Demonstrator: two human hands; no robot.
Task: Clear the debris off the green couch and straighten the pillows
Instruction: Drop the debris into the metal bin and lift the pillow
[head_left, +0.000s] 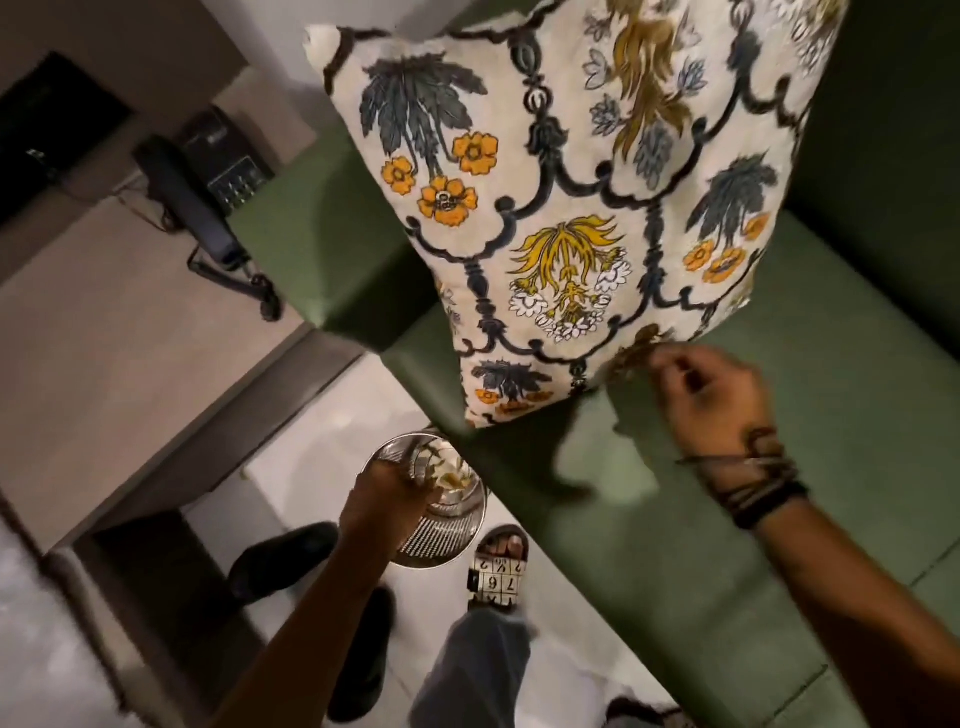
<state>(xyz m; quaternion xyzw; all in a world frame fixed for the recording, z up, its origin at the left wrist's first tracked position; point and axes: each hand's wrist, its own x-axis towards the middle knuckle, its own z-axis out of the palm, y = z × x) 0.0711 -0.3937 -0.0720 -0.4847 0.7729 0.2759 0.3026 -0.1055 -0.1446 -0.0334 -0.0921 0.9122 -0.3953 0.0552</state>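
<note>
A large floral pillow (571, 208), cream with yellow and orange flowers, stands tilted on the green couch (779, 493) against its left arm. My right hand (706, 400) is at the pillow's lower edge, fingers pinched together there; whether they grip the fabric or a scrap of debris is blurred. My left hand (387, 496) holds the rim of a small metal bin (452, 530) on the floor beside the couch's front edge. Pale scraps lie inside the bin.
A black desk phone (208, 182) with a coiled cord sits on a beige side table (104, 322) left of the couch. Dark shoes (280, 564) and a sandalled foot (501, 564) are on the white floor by the bin.
</note>
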